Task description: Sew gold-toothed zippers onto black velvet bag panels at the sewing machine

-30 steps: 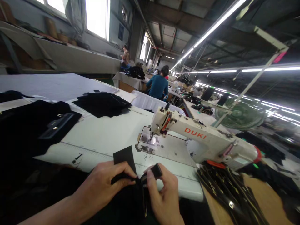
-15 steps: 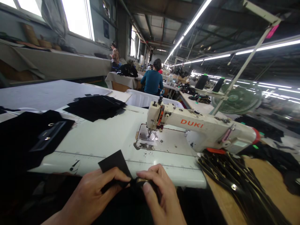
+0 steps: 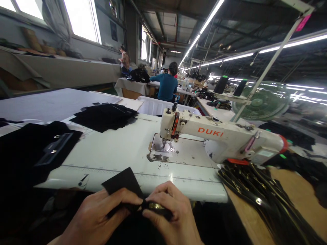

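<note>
The L hand (image 3: 102, 214) pinched a small black cloth piece (image 3: 122, 183) btw. thumb & fingers. The R hand (image 3: 173, 217) was just beside it, fingers curled, thumb & first finger pinching a black zipper (image 3: 156, 206) w/ gold teeth. Both thumbs nearly met. The zipper end touched the cloth piece right there, low in the near middle, just in front of the white table (image 3: 114, 149). The cloth piece's far corner stuck up over the table's near edge, where a ruler strip (image 3: 107, 170) ran left to right.

Far from the hands, on the table's right half, stood a cream sewing machine (image 3: 219, 136) w/ "DUKI" in red letters. Its needle end pointed left, over a metal plate (image 3: 163, 149).

Near right, a big bunch of black zippers (image 3: 255, 190) lay on a brown board (image 3: 245, 217), touching the machine's near side.

On the left, a dark cloth (image 3: 30, 149) w/ metal bits on it hung over the table edge. Far left sat a flat pile of black pieces (image 3: 104, 115), well apart from the hands.

Behind the machine, far right, was a green fan (image 3: 260, 102). Far off in the middle, a person in a blue-green top (image 3: 166, 86) sat w/ back turned at another table.
</note>
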Action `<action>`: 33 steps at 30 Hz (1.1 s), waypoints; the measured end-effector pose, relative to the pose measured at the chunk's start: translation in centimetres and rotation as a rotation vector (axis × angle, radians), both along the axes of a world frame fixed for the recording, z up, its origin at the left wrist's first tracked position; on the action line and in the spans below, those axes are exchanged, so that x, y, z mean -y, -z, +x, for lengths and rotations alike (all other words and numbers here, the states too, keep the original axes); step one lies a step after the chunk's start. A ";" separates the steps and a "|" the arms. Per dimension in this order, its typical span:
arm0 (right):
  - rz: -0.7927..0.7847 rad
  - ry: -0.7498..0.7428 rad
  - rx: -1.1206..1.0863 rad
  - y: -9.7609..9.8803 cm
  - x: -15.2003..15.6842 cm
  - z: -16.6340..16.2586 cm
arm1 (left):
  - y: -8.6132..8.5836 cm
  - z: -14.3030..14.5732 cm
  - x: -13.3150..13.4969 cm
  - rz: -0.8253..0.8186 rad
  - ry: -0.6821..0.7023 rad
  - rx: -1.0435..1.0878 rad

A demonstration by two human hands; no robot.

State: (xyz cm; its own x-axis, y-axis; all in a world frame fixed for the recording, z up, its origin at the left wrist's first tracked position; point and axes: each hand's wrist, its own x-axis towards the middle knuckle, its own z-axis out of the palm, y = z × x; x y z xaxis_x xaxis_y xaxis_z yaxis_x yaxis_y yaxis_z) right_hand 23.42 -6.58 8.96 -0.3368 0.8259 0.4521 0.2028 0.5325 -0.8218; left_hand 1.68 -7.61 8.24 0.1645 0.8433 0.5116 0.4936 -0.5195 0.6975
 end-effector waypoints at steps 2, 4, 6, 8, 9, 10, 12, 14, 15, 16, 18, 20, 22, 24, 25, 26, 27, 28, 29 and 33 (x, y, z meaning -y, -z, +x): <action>0.084 -0.010 0.008 0.3 0.0 0.0 | -0.3 0.0 0.0 -0.044 0.014 0.016; 0.155 0.005 0.040 0.4 -0.1 0.0 | -0.6 0.1 -0.1 -0.080 0.024 0.045; 0.180 0.018 0.078 0.4 -0.2 0.1 | -0.8 0.2 -0.1 -0.104 0.019 0.074; 0.184 -0.009 0.117 0.4 -0.3 0.3 | -0.9 0.2 -0.1 -0.112 -0.006 0.086; 0.190 -0.019 0.127 0.5 -0.4 0.3 | -0.9 0.2 -0.1 -0.113 -0.022 0.089; 0.200 -0.021 0.130 0.5 -0.4 0.4 | -0.9 0.1 -0.1 -0.110 -0.038 0.089; 0.234 -0.012 0.129 0.8 -0.4 0.4 | -0.8 -0.1 -0.1 -0.085 -0.074 0.090; 0.263 0.010 0.132 0.9 -0.4 0.4 | -0.7 -0.4 -0.1 -0.041 -0.102 0.095; 0.264 0.015 0.141 1.0 -0.4 0.4 | -0.7 -0.6 -0.1 -0.017 -0.106 0.099; 0.256 0.017 0.151 1.0 -0.4 0.3 | -0.7 -0.7 -0.1 0.004 -0.103 0.102; 0.221 0.027 0.166 0.9 -0.4 0.3 | -0.8 -0.9 -0.2 0.029 -0.087 0.092; 0.192 0.025 0.172 0.8 -0.5 0.3 | -1.0 -1.0 -0.2 0.042 -0.100 0.059; 0.185 0.007 0.176 0.7 -0.6 0.3 | -1.2 -1.0 -0.1 0.041 -0.128 0.028; 0.187 -0.011 0.187 0.7 -0.7 0.3 | -1.2 -1.1 -0.1 0.043 -0.157 0.015; 0.189 -0.013 0.194 0.7 -0.7 0.3 | -1.3 -1.1 0.0 0.050 -0.164 0.012; 0.189 -0.011 0.200 0.7 -0.8 0.3 | -1.3 -1.1 0.0 0.059 -0.161 0.006; 0.185 -0.007 0.207 0.7 -0.8 0.3 | -1.3 -1.2 0.0 0.068 -0.142 -0.001; 0.179 -0.004 0.212 0.7 -0.8 0.3 | -1.3 -1.3 -0.1 0.078 -0.115 -0.009; 0.170 -0.004 0.215 0.7 -0.9 0.3 | -1.4 -1.3 -0.1 0.086 -0.082 -0.018; 0.150 -0.012 0.218 0.8 -0.8 0.3 | -1.8 -1.2 -0.5 0.128 -0.011 -0.045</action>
State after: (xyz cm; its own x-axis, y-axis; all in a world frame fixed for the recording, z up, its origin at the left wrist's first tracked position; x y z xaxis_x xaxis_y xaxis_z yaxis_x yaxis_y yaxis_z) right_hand 23.75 -5.75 8.17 -0.4491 0.7504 0.4850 0.3590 0.6486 -0.6711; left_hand 0.47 -7.14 10.02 0.1805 0.7735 0.6075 0.5290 -0.5971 0.6030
